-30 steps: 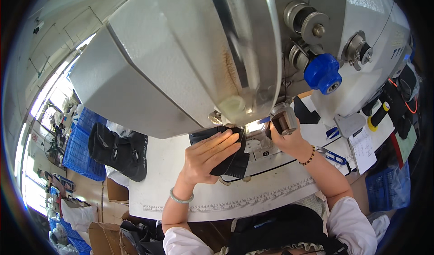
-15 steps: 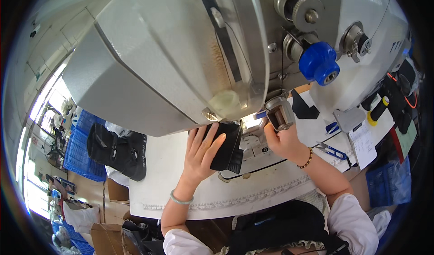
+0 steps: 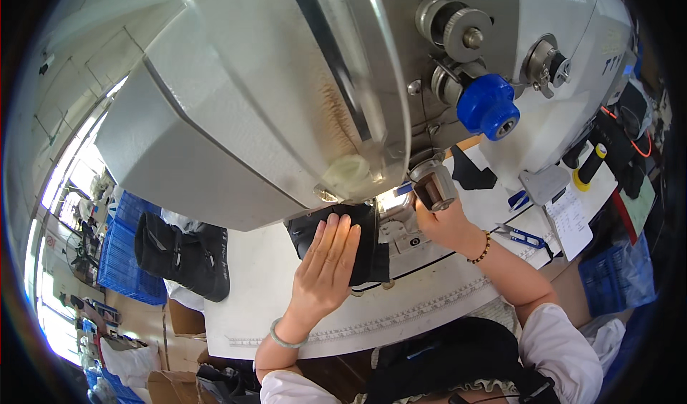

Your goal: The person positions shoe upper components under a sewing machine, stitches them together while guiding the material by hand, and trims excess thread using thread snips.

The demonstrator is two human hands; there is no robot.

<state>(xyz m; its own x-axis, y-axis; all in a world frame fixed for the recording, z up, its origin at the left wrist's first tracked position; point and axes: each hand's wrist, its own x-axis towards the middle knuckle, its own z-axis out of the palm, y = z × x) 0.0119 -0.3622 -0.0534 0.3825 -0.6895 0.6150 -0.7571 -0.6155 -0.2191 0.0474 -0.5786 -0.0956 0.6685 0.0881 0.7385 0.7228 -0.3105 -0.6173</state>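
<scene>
My left hand (image 3: 327, 264) lies flat with its fingers stretched out together on a black fabric piece (image 3: 369, 264) beneath the sewing machine's (image 3: 236, 96) head. The piece rests on the white machine bed, its right side beside the lit needle area (image 3: 395, 198). On the other side of that light, my right hand (image 3: 447, 225) is closed behind a metal thread-holding part (image 3: 434, 186). Its fingertips are partly hidden, so whatever it grips cannot be made out.
A black boot (image 3: 182, 255) stands at the left edge of the white table (image 3: 250, 318). Blue-handled thread snips (image 3: 522, 237), a paper sheet (image 3: 569, 221), a black thread spool (image 3: 590, 166) and a black cut piece (image 3: 472, 170) lie right. Blue crates (image 3: 129, 250) stand left.
The black piece has turned and spread flatter under my left hand. Those fingers have drawn together and shifted right and down a little. My right hand stays at the metal part.
</scene>
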